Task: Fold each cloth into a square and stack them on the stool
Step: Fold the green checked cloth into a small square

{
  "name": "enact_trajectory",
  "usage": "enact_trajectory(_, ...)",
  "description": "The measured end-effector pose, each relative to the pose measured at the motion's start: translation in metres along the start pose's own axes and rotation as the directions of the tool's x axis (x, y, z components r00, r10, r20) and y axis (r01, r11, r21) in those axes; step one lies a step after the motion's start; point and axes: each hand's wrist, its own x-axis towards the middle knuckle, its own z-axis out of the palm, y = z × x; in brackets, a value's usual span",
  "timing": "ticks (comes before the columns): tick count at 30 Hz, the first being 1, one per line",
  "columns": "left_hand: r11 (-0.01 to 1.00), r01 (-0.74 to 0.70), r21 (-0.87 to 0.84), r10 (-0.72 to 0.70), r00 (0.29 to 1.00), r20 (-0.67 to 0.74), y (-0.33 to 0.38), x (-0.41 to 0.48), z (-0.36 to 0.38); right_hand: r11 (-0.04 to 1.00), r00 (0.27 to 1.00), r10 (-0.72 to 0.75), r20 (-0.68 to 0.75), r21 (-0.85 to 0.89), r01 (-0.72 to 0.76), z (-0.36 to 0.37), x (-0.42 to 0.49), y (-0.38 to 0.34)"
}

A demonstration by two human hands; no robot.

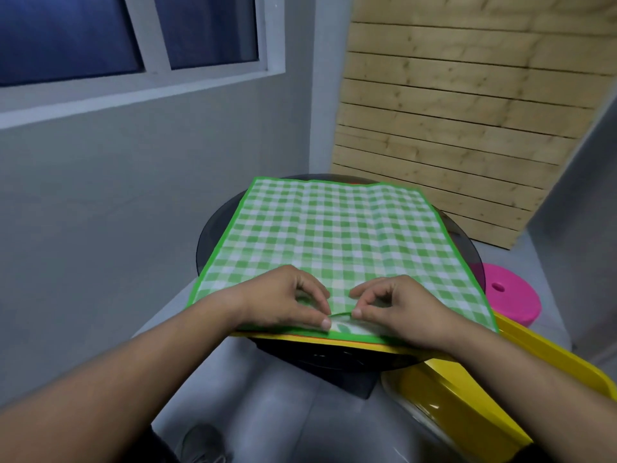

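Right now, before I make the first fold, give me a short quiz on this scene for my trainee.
1. True or false: the green checked cloth lies folded on the pink stool.
2. Where do the left hand and right hand pinch that cloth? A) far edge B) middle of near edge C) left corner
3. Fill in: the strip showing under its near edge is ___.
Key: 1 false, it lies spread on the dark round table, apart from the stool; 2 B; 3 yellow.
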Motion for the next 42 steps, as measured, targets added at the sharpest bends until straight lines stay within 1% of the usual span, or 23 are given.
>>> enact_trajectory(4, 0.998, -0.02, -0.056, 0.018, 0.999, -0.051, 0.008, 0.003, -0.006, 0.999, 0.999, -0.017, -0.038, 0.03, 0.018, -0.007, 0.004, -0.005)
enact_trajectory(8, 0.998, -0.052, -0.025, 0.047, 0.986, -0.158, 0.02, 0.004, -0.018, 0.998, 0.989, -0.054, -0.137, 0.015, 0.056, -0.015, 0.005, -0.017)
enact_trajectory(13, 0.998, -0.068, 0.017, 0.07, 0.964, -0.258, 0.04, 0.012, -0.048, 0.983, 0.955, -0.164, -0.249, -0.126, 0.136, -0.051, 0.01, -0.034)
enact_trajectory(15, 0.996, -0.064, 0.059, 0.079, 0.953, -0.292, 0.046, 0.018, -0.061, 0.976, 0.944, -0.176, -0.28, -0.173, 0.131, -0.067, 0.013, -0.04)
enact_trajectory(18, 0.986, -0.076, 0.146, 0.123, 0.93, -0.345, 0.053, 0.033, -0.079, 0.944, 0.923, -0.23, -0.31, -0.302, 0.135, -0.084, 0.019, -0.046)
enact_trajectory(20, 0.976, -0.046, 0.212, 0.125, 0.917, -0.378, 0.057, 0.047, -0.09, 0.907, 0.909, -0.265, -0.323, -0.404, 0.12, -0.093, 0.027, -0.05)
enact_trajectory(22, 0.96, 0.001, 0.279, 0.113, 0.913, -0.392, 0.059, 0.062, -0.1, 0.877, 0.902, -0.266, -0.338, -0.474, 0.081, -0.1, 0.039, -0.052)
enact_trajectory(25, 0.941, 0.059, 0.332, 0.086, 0.91, -0.406, 0.052, 0.09, -0.109, 0.867, 0.903, -0.228, -0.364, -0.498, 0.018, -0.107, 0.063, -0.043)
enact_trajectory(27, 0.928, 0.108, 0.357, 0.057, 0.905, -0.421, 0.042, 0.11, -0.112, 0.831, 0.902, -0.215, -0.373, -0.555, -0.032, -0.111, 0.082, -0.031)
enact_trajectory(29, 0.881, 0.132, 0.455, 0.078, 0.907, -0.413, 0.033, 0.129, -0.114, 0.796, 0.904, -0.197, -0.378, -0.6, -0.078, -0.116, 0.102, -0.017)
enact_trajectory(30, 0.85, 0.129, 0.51, 0.1, 0.912, -0.398, 0.029, 0.137, -0.116, 0.793, 0.904, -0.187, -0.384, -0.602, -0.092, -0.118, 0.112, -0.011)
enact_trajectory(32, 0.792, 0.12, 0.598, 0.133, 0.923, -0.361, 0.022, 0.154, -0.121, 0.819, 0.904, -0.161, -0.395, -0.564, -0.101, -0.12, 0.132, 0.002)
enact_trajectory(35, 0.737, 0.106, 0.668, 0.151, 0.937, -0.316, 0.003, 0.179, -0.127, 0.894, 0.907, -0.073, -0.415, -0.43, -0.125, -0.114, 0.16, 0.026)
enact_trajectory(36, 0.744, 0.107, 0.66, 0.142, 0.939, -0.313, -0.005, 0.187, -0.128, 0.921, 0.91, -0.028, -0.414, -0.365, -0.138, -0.112, 0.169, 0.035)
enact_trajectory(38, 0.792, 0.118, 0.599, 0.111, 0.937, -0.332, -0.023, 0.202, -0.126, 0.949, 0.919, 0.033, -0.392, -0.277, -0.152, -0.108, 0.184, 0.053)
enact_trajectory(42, 0.911, 0.16, 0.379, 0.01, 0.913, -0.408, -0.056, 0.219, -0.113, 0.963, 0.937, 0.046, -0.348, -0.236, -0.135, -0.105, 0.205, 0.075)
